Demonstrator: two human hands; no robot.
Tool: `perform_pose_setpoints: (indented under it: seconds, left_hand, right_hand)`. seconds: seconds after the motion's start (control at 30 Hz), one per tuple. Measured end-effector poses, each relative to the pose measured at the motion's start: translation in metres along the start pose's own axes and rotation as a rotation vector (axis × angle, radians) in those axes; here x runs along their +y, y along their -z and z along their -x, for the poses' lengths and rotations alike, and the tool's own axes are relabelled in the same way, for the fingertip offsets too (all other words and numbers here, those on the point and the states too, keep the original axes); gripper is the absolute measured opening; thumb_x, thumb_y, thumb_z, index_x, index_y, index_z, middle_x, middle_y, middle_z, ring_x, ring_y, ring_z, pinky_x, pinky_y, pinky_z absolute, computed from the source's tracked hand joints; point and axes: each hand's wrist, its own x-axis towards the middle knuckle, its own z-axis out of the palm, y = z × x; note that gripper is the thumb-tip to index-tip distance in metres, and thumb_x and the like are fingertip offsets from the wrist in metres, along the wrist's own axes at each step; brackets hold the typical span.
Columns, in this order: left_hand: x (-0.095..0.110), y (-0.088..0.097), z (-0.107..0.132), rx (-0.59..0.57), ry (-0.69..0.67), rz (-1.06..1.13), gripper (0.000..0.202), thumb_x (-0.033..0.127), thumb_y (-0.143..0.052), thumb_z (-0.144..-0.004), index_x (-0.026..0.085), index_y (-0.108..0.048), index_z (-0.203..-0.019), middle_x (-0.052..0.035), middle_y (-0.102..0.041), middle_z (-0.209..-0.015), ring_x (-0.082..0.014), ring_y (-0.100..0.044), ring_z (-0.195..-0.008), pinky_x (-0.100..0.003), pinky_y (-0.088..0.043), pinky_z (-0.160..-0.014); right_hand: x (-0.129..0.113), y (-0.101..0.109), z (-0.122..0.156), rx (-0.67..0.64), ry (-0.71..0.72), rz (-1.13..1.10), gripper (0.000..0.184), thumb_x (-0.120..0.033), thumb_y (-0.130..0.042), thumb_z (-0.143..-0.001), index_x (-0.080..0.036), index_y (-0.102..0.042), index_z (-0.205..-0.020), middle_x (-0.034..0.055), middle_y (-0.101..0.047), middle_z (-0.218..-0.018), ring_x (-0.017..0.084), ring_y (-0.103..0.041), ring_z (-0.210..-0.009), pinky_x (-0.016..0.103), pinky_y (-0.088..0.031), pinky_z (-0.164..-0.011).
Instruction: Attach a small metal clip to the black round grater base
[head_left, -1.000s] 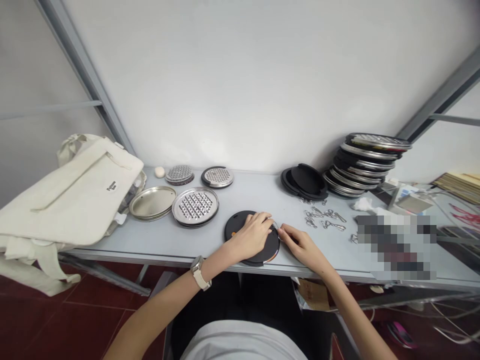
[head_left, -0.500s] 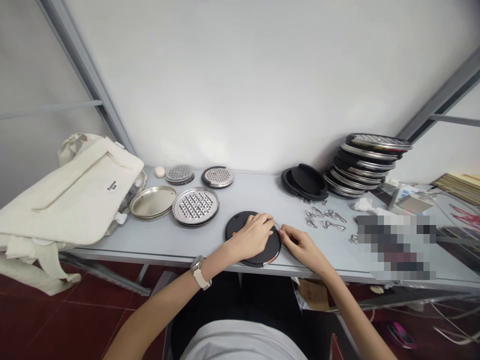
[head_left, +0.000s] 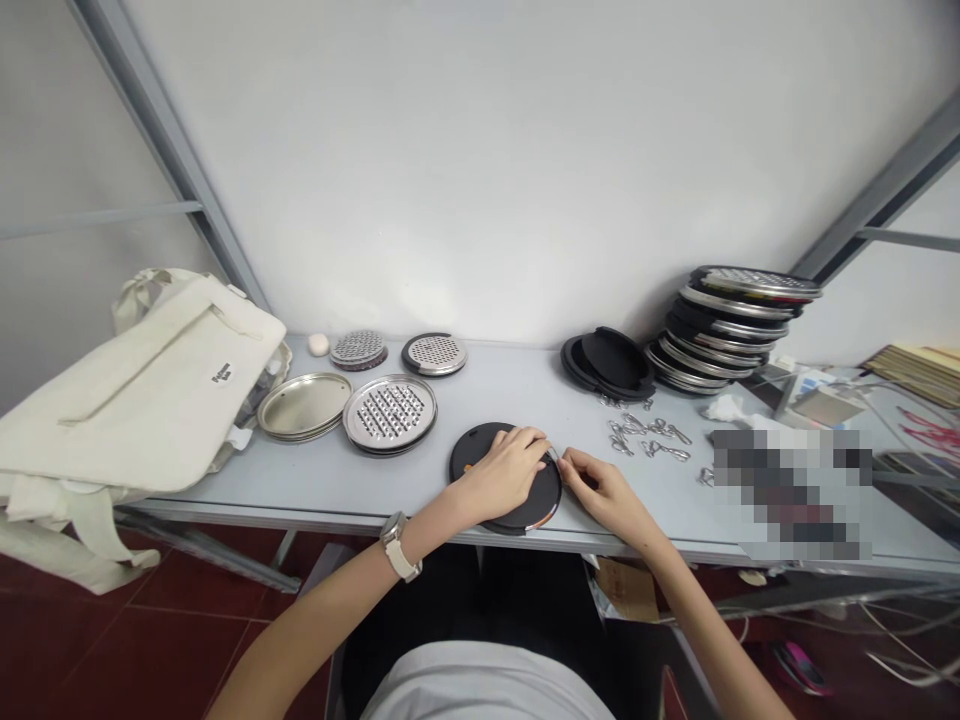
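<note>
A round black grater holder [head_left: 523,516] lies at the table's front edge, with a metal and orange strip on its lower right rim. My left hand [head_left: 511,466] reaches across its top, palm down, fingers together and bent over the right rim; the thumb is hidden. At that rim, the thumb and index finger of my right hand [head_left: 595,486] are closed in a pinch on a thin metal wire clip [head_left: 553,452]. Most of the clip is covered by fingers. Several loose wire clips [head_left: 637,432] are scattered to the right of my hands.
Left of my hands lie a coarse grater disc [head_left: 390,412], stacked plain metal discs [head_left: 306,402] and smaller graters [head_left: 435,353]. A white bag [head_left: 150,390] sits at far left. Black holders [head_left: 611,362] and a tall grater stack [head_left: 731,330] stand back right, beside blurred-out items [head_left: 795,495].
Both hands keep nearly the same hold on the black holder and clip. The whole view has shifted very slightly; nothing else visibly moves.
</note>
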Motion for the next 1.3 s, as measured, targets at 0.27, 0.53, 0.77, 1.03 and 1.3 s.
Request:
perform_pose_setpoints:
  seconds: [0.27, 0.53, 0.77, 1.03, 1.3]
  left_hand:
    - [0.0002, 0.0008, -0.0003, -0.012, 0.007, 0.013, 0.027, 0.017, -0.035, -0.098, 0.019, -0.047, -0.122, -0.0092, -0.050, -0.123, -0.0210, -0.047, -0.117, -0.039, -0.037, -0.100]
    - [0.0001, 0.0007, -0.0007, -0.009, -0.009, 0.013, 0.025, 0.016, -0.036, -0.098, 0.019, -0.047, -0.121, -0.0088, -0.051, -0.121, -0.0207, -0.047, -0.115, -0.038, -0.037, -0.099]
    - [0.0009, 0.0014, -0.0010, -0.020, 0.003, 0.022, 0.025, 0.016, -0.036, -0.098, 0.019, -0.047, -0.120, -0.0085, -0.051, -0.121, -0.0205, -0.048, -0.115, -0.038, -0.037, -0.099]
    - [0.0003, 0.0013, -0.0008, -0.007, -0.004, 0.023, 0.024, 0.016, -0.037, -0.098, 0.019, -0.048, -0.119, -0.0077, -0.052, -0.120, -0.0201, -0.048, -0.113, -0.037, -0.038, -0.098]
    - [0.0014, 0.0019, -0.0009, 0.003, -0.013, 0.014, 0.022, 0.016, -0.038, -0.098, 0.018, -0.049, -0.117, -0.0072, -0.053, -0.118, -0.0198, -0.049, -0.109, -0.035, -0.039, -0.096]
  right_hand:
    - [0.0014, 0.0002, 0.0003, 0.007, 0.002, -0.001, 0.035, -0.041, -0.038, -0.096, -0.022, -0.035, -0.067, -0.0048, -0.033, -0.060, 0.012, -0.034, -0.058, 0.024, -0.032, -0.054]
    - [-0.0008, 0.0007, 0.0004, 0.020, -0.003, -0.023, 0.036, -0.041, -0.038, -0.096, -0.021, -0.036, -0.067, -0.0048, -0.033, -0.061, 0.012, -0.034, -0.058, 0.024, -0.032, -0.055]
    - [-0.0001, 0.0010, 0.0009, 0.037, -0.006, -0.015, 0.038, -0.044, -0.039, -0.095, -0.021, -0.036, -0.065, -0.0051, -0.033, -0.060, 0.012, -0.034, -0.056, 0.024, -0.032, -0.053]
    - [-0.0003, 0.0012, 0.0011, 0.038, -0.005, -0.025, 0.037, -0.044, -0.039, -0.095, -0.021, -0.036, -0.065, -0.0050, -0.032, -0.060, 0.012, -0.034, -0.057, 0.024, -0.032, -0.054]
    - [-0.0018, 0.0014, 0.0008, 0.042, -0.009, -0.033, 0.038, -0.045, -0.040, -0.094, -0.021, -0.037, -0.065, -0.0049, -0.033, -0.060, 0.012, -0.034, -0.057, 0.024, -0.032, -0.054]
